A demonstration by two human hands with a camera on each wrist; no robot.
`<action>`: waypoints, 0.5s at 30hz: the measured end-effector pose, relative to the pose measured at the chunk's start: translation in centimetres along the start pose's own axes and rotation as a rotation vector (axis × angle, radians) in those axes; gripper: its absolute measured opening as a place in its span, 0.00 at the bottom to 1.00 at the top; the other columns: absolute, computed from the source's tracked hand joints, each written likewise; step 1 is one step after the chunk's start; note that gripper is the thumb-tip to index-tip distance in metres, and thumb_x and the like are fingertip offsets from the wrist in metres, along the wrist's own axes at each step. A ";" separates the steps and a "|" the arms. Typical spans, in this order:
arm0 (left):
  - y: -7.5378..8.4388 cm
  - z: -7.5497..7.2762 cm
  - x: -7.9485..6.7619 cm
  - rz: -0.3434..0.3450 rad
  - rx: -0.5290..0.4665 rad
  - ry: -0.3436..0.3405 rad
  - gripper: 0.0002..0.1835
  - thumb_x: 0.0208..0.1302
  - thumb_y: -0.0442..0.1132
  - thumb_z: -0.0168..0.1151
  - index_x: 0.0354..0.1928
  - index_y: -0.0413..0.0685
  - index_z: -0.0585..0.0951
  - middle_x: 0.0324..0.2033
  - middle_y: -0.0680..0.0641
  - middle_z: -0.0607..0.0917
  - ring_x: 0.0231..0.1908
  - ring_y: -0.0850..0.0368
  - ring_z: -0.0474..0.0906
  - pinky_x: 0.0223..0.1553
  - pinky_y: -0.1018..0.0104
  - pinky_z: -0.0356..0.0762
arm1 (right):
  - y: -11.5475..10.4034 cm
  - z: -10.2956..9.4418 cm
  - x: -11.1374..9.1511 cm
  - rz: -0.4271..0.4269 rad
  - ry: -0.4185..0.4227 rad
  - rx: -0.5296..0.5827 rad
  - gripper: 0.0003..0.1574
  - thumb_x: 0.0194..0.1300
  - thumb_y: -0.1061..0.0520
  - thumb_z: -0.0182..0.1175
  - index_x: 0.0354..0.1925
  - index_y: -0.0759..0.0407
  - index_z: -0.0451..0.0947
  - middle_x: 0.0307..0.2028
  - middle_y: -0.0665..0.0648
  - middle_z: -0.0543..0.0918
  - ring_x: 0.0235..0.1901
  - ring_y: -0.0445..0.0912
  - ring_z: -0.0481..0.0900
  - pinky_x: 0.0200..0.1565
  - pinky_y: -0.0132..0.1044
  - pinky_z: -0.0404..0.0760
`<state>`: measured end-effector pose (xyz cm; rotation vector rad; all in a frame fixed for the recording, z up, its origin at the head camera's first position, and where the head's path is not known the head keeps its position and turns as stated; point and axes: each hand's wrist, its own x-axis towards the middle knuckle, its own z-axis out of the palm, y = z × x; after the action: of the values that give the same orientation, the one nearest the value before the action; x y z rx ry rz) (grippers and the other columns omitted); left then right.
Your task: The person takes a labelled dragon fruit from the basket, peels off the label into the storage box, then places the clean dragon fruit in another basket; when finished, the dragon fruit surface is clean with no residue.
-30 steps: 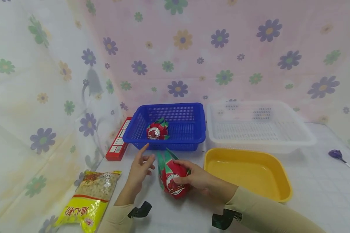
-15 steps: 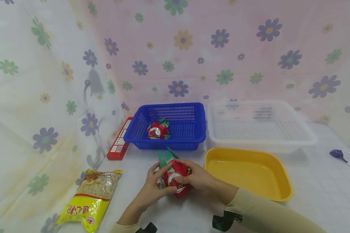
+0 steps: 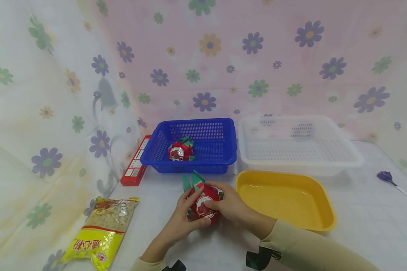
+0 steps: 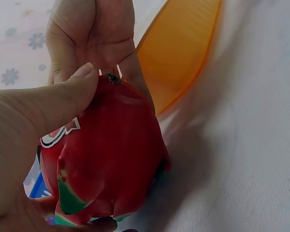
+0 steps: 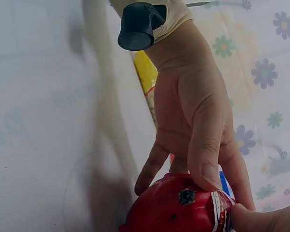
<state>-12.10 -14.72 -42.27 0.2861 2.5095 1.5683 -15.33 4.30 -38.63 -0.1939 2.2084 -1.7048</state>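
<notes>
A red dragon fruit [image 3: 203, 210] with green leaf tips and a round label is held between both hands, in front of the blue basket. My left hand [image 3: 180, 225] grips it from the left, thumb on the label's lower edge and fingers along the upper left side. From the right, my right hand [image 3: 235, 205] holds it, thumb pressed on the label. In the left wrist view the dragon fruit [image 4: 116, 145] shows its smooth red skin and green scales. The right wrist view shows the fruit's [image 5: 166, 208] dark end, with the left hand [image 5: 193, 116] around it.
The blue basket [image 3: 186, 168] holds another labelled dragon fruit [image 3: 181, 149]. Right of it stand a white basket [image 3: 302, 164] and a yellow tray [image 3: 286, 199]. A red box [image 3: 135, 165] and a bag of pasta [image 3: 103, 229] lie left; a purple lollipop [image 3: 384, 176] lies far right.
My left hand has come in from the left and now holds the dragon fruit, which the right hand was gripping alone a second ago. The fruit has barely moved.
</notes>
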 end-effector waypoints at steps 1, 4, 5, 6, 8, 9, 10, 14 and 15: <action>0.1 0.0 0.0 0.002 -0.004 -0.001 0.43 0.55 0.55 0.73 0.71 0.81 0.62 0.76 0.39 0.47 0.73 0.30 0.51 0.61 0.34 0.71 | 0.0 0.0 0.0 0.006 0.014 -0.006 0.34 0.60 0.58 0.69 0.64 0.50 0.73 0.60 0.60 0.76 0.55 0.54 0.76 0.52 0.49 0.84; 0.2 0.0 0.1 -0.003 -0.004 -0.004 0.43 0.54 0.56 0.73 0.71 0.81 0.62 0.76 0.39 0.47 0.72 0.29 0.52 0.62 0.36 0.72 | 0.0 -0.1 -0.1 0.040 0.056 -0.012 0.28 0.60 0.56 0.70 0.59 0.51 0.78 0.58 0.59 0.78 0.53 0.52 0.77 0.51 0.47 0.85; 0.2 0.0 0.2 -0.006 -0.008 -0.006 0.43 0.54 0.56 0.73 0.71 0.81 0.62 0.76 0.39 0.47 0.72 0.29 0.52 0.62 0.36 0.72 | 0.0 -0.2 -0.1 0.054 0.067 -0.009 0.27 0.60 0.55 0.70 0.58 0.51 0.79 0.58 0.59 0.78 0.52 0.52 0.78 0.51 0.47 0.85; 0.3 0.1 0.2 -0.010 -0.012 -0.006 0.43 0.54 0.56 0.73 0.71 0.81 0.62 0.77 0.39 0.47 0.72 0.29 0.52 0.62 0.36 0.72 | 0.0 -0.2 -0.1 0.063 0.077 -0.014 0.25 0.60 0.55 0.69 0.57 0.51 0.80 0.57 0.58 0.78 0.51 0.52 0.78 0.51 0.46 0.86; 0.3 0.1 0.3 -0.019 -0.023 -0.008 0.43 0.54 0.55 0.73 0.71 0.81 0.62 0.77 0.39 0.46 0.72 0.30 0.52 0.63 0.37 0.72 | -0.1 -0.2 -0.1 0.071 0.090 -0.011 0.23 0.61 0.55 0.69 0.56 0.51 0.81 0.57 0.58 0.79 0.50 0.51 0.78 0.50 0.46 0.86; 0.3 0.1 0.3 -0.022 -0.029 -0.009 0.43 0.54 0.55 0.73 0.71 0.81 0.62 0.77 0.39 0.46 0.72 0.30 0.53 0.63 0.38 0.72 | -0.1 -0.2 -0.2 0.071 0.095 -0.011 0.23 0.61 0.55 0.69 0.55 0.52 0.81 0.56 0.58 0.79 0.50 0.51 0.78 0.50 0.45 0.86; 0.3 0.1 0.3 -0.024 -0.035 -0.010 0.43 0.54 0.55 0.73 0.71 0.81 0.62 0.77 0.39 0.46 0.72 0.30 0.53 0.63 0.38 0.72 | -0.1 -0.2 -0.2 0.071 0.100 -0.013 0.23 0.61 0.55 0.69 0.55 0.52 0.81 0.56 0.58 0.79 0.49 0.51 0.78 0.50 0.45 0.86; 0.2 0.1 0.5 -0.031 -0.056 -0.011 0.43 0.54 0.54 0.73 0.71 0.80 0.63 0.77 0.39 0.46 0.72 0.30 0.53 0.63 0.39 0.72 | -0.1 -0.1 -0.3 0.054 0.124 -0.033 0.23 0.61 0.55 0.69 0.55 0.54 0.82 0.55 0.58 0.81 0.48 0.50 0.79 0.49 0.45 0.86; 0.3 0.1 0.5 -0.031 -0.061 -0.010 0.43 0.54 0.53 0.74 0.71 0.80 0.63 0.77 0.38 0.46 0.72 0.30 0.53 0.63 0.39 0.72 | -0.1 -0.1 -0.4 0.051 0.129 -0.037 0.23 0.61 0.55 0.69 0.55 0.55 0.82 0.55 0.58 0.81 0.48 0.50 0.79 0.49 0.45 0.86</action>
<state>-12.53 -14.39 -42.10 0.2444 2.4420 1.6236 -15.03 4.47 -38.44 -0.0362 2.3174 -1.6937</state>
